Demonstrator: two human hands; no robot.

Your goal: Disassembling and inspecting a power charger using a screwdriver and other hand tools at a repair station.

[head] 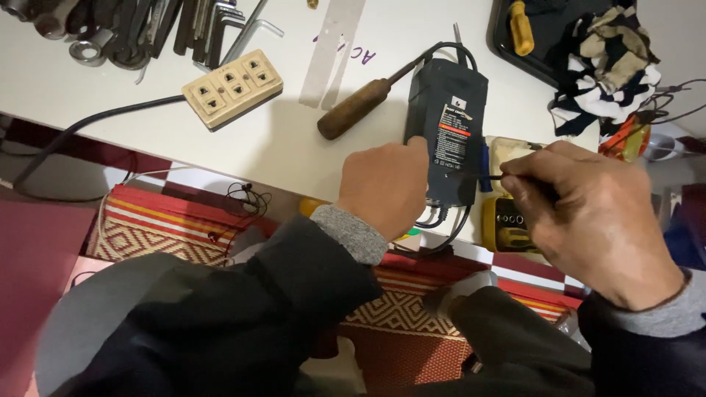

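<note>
— What are you holding there?

— Your left hand (384,185) lies knuckles-up over the near left edge of the black power adapter (447,132), a smooth, matte plastic box with rounded corners and a label on top. The grip is curled shut against its side, wrist bent toward you, grey ribbed cuff showing.

— And the other hand?

— Your right hand (588,220) is closed in a pinch on a thin dark screwdriver shaft (494,176), fingers bunched, back of the hand up. The shaft runs sideways out of that grip, its tip at the adapter's right edge.

— Which way does the adapter lie?

— Flat on the white counter (279,140), long axis running away from you, cables leaving both ends. Beyond your left grip lies a wooden-handled tool (357,109), worn and round; farther left, a cream socket block (232,87). Under your right grip sits a yellow bit case (506,224).
</note>
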